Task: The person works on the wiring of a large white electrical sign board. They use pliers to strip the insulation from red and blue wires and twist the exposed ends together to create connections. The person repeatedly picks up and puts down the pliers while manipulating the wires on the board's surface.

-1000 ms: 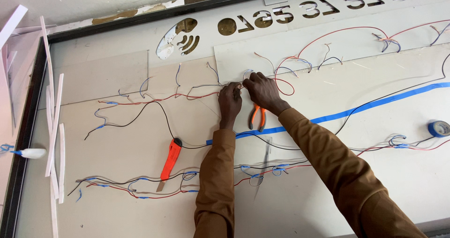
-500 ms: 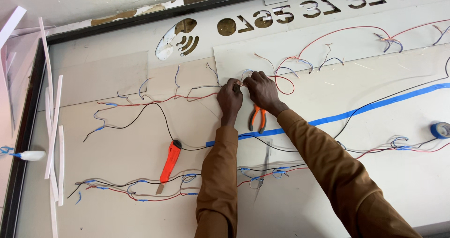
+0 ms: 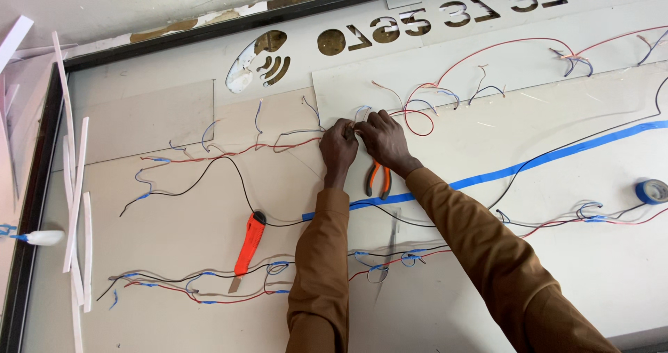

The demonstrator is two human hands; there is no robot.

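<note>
- The left hand [image 3: 339, 150] and right hand [image 3: 385, 142] meet fingertip to fingertip, both pinching a thin wire joint [image 3: 355, 129] on the pale sign panel [image 3: 174, 207]; the ends held are too small to make out.
- The wires [image 3: 278, 143] run leftward from the fingers, their long axis roughly across the panel, red and grey strands side by side.
- Just below the right hand lie orange-handled pliers [image 3: 378, 180], handles pointing toward the person, partly covered by the wrist.
- A strip of blue tape [image 3: 529, 165] slants away to the right, passing under the right forearm.
- Lower left of the fingers lies an orange utility knife [image 3: 249, 244], blade end pointing toward the person.
- Far right sits a blue tape roll [image 3: 652, 191].
</note>
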